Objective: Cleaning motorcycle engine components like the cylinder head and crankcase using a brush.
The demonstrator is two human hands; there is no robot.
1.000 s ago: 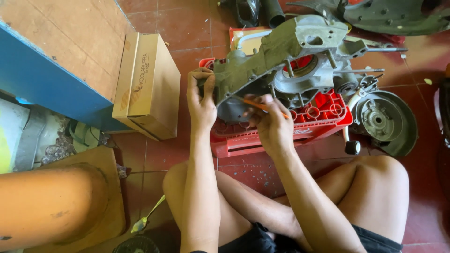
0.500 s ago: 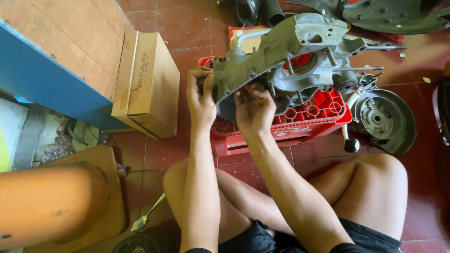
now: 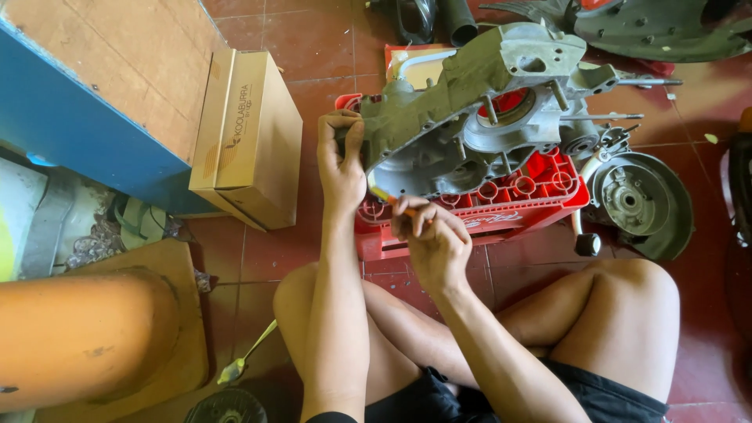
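- The left hand (image 3: 341, 160) is at the left end of a grey metal engine case (image 3: 478, 117); its fingers are closed around the edge of the case and grip it.
- The right hand (image 3: 435, 239) is just near of the case, in front of its lower rim. Its fingers are closed on a thin tool with a yellow and orange handle (image 3: 389, 200), and the tip of the tool points up and left, toward the underside of the case.
- The engine case lies on a red plastic crate (image 3: 501, 207), which stands on the red tiled floor (image 3: 313, 55) — right of the middle of the scene, far from the person's crossed legs (image 3: 619, 313).
- To the right of the crate there is a round grey drum part (image 3: 638, 204), touching or almost touching the crate; I cannot tell which.
- To the left of the left hand stands a brown cardboard box (image 3: 247, 133), and behind it a blue board (image 3: 78, 141) leans.
- In the near left corner an orange rounded object (image 3: 78, 337) rests on a wooden piece, and a metal spoon (image 3: 247, 356) lies on the floor beside the person's knee.
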